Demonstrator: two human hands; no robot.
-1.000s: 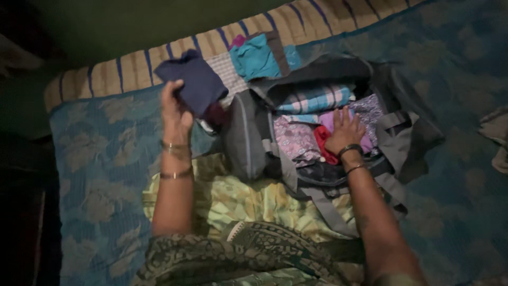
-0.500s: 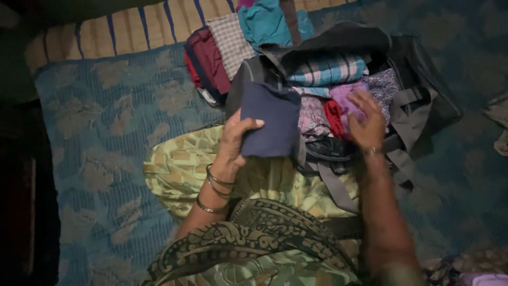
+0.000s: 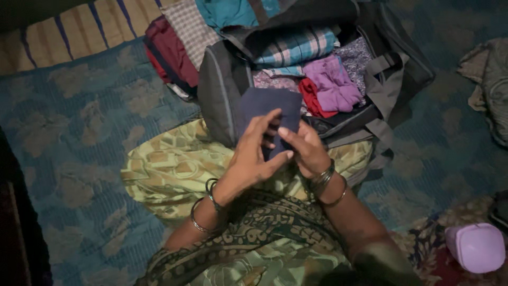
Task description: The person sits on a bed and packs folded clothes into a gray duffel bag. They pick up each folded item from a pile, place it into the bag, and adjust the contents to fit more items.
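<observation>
Both hands on a folded navy cloth at the near edge of the open grey bag.

Left hand (image 3: 254, 156) closed on the navy cloth (image 3: 270, 108), thumb over the fold; right hand (image 3: 304, 151) pinches its lower edge. Cloth sits just in front of the bag (image 3: 222, 95), beside the red garment (image 3: 312, 98) and purple garment (image 3: 336, 85). Judgement: keep the fold flat and both grips firm so it stays compact.

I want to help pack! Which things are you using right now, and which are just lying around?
In use:
left hand and right hand, both holding the navy cloth
open bag with folded clothes inside

Lying about:
maroon clothes pile
lilac box
grey cloth
blue bedspread
</observation>
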